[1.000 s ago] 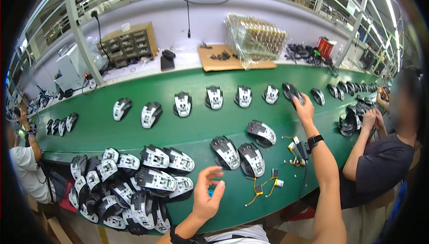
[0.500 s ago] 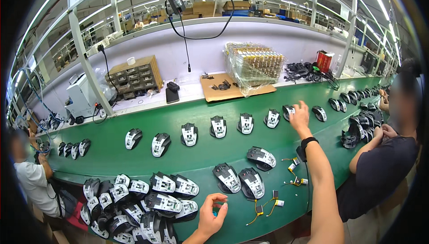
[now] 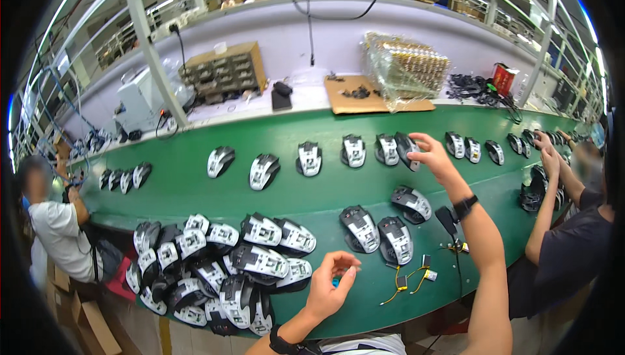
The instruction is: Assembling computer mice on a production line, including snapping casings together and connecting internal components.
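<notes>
My right hand [image 3: 433, 156] reaches across the green bench and grips a partly assembled computer mouse [image 3: 407, 150], tilted beside another mouse [image 3: 387, 149] in the far row. My left hand [image 3: 333, 285] hovers over the near bench with its fingers curled. A small blue-teal bit shows in it; what it is cannot be made out. Three open-shelled black and white mice lie ahead of that hand, one of them a mouse [image 3: 360, 229] at the left. Small battery packs with yellow leads [image 3: 402, 283] lie to its right.
A large heap of mice [image 3: 215, 270] fills the near left. A black cable with a block [image 3: 448, 218] hangs beside my right forearm. Behind the bench stand a drawer cabinet [image 3: 224, 72] and a plastic-wrapped stack [image 3: 410, 62] on cardboard. Co-workers sit at both sides, one [image 3: 566, 238] reaching in.
My view has shifted, so the bench appears higher and further right. My right hand has moved left along the row and tilts a different mouse. The right co-worker's arms now extend toward the far row.
</notes>
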{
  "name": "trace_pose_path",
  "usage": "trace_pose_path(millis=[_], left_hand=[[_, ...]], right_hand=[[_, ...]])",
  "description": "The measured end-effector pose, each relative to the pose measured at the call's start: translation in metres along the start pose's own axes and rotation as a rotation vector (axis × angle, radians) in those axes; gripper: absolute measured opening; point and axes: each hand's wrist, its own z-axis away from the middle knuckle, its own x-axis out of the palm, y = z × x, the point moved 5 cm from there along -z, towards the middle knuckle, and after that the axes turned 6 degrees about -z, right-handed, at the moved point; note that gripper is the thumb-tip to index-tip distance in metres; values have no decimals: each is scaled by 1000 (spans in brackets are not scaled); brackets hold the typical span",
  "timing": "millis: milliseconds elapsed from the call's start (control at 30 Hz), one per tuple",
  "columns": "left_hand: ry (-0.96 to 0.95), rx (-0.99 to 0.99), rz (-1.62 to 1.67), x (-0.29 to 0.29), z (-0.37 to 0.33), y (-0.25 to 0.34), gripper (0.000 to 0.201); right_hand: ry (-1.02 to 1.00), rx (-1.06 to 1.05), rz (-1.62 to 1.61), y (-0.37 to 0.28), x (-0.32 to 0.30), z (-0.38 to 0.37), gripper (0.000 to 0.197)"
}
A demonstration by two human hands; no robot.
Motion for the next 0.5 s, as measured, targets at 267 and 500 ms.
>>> trace_pose_path(millis=[267, 500], left_hand=[[-31, -176, 667, -13, -15, 12, 74], [188, -192, 976, -40, -19, 3, 63]], right_hand=[[-502, -595, 537, -90, 174, 187, 60], [-715, -323, 732, -56, 105, 210, 30]])
